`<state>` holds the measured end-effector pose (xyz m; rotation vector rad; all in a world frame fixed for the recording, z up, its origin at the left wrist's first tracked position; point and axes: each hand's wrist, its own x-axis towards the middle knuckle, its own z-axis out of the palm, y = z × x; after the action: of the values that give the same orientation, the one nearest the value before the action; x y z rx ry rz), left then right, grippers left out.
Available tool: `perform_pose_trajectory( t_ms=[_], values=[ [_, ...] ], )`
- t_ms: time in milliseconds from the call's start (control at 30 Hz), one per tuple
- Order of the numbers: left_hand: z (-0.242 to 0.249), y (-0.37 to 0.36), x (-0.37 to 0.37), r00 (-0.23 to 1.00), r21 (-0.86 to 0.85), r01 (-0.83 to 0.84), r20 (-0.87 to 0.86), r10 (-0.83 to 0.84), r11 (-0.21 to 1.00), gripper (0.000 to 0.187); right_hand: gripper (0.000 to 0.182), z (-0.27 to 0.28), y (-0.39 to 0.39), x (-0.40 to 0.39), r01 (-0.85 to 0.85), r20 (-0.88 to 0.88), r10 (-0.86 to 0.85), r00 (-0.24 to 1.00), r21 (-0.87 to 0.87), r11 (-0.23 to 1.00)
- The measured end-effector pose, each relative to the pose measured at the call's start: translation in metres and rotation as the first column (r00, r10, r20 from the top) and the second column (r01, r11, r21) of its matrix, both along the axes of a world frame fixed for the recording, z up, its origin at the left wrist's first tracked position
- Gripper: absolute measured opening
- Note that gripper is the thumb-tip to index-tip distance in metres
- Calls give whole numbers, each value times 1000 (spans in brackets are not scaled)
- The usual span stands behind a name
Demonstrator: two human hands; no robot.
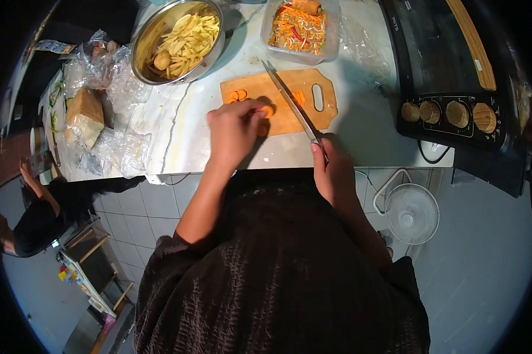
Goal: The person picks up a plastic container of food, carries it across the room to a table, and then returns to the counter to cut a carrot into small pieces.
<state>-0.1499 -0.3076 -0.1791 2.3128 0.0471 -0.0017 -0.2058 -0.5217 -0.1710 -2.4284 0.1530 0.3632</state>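
A wooden cutting board (251, 84) lies near the counter's front edge. My left hand (235, 131) is over its left part, with thumb and fingers pinched on a carrot slice (268, 111). Another round of carrot rests just below these fingertips. Farther left on the board sit several thin carrot slices (236, 96), partly behind the hand. My right hand (335, 169) grips a knife (289, 99) by its handle, the blade slanting up and left across the board. Beside the blade, on its right, is a small pile of carrot strips (299, 98).
A metal bowl (137, 56) of cut potato sticks stands at back left, a plastic container (267, 32) of shredded carrot and sprouts at the back. Plastic bags (121, 150) lie left. A black toaster oven (445, 118) is right. Another person (39, 206) is far left.
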Motion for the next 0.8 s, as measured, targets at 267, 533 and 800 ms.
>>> perform_pose_trajectory(
  t_ms=[267, 533, 800],
  values=[
    [-8, -20, 15, 983, 251, 13, 172, -57, 968, 17, 29, 13, -3, 4, -4, -150, 18, 989, 88, 996],
    [-14, -25, 4, 989, 260, 60, 115, -93, 964, 26, 32, 14, -4, 2, 31, -118, -9, 993, 189, 981],
    [-21, -31, 3, 987, 291, -19, 160, -29, 956, 24, 36, 12, -3, 12, -23, -143, 32, 989, 66, 998]
  ],
)
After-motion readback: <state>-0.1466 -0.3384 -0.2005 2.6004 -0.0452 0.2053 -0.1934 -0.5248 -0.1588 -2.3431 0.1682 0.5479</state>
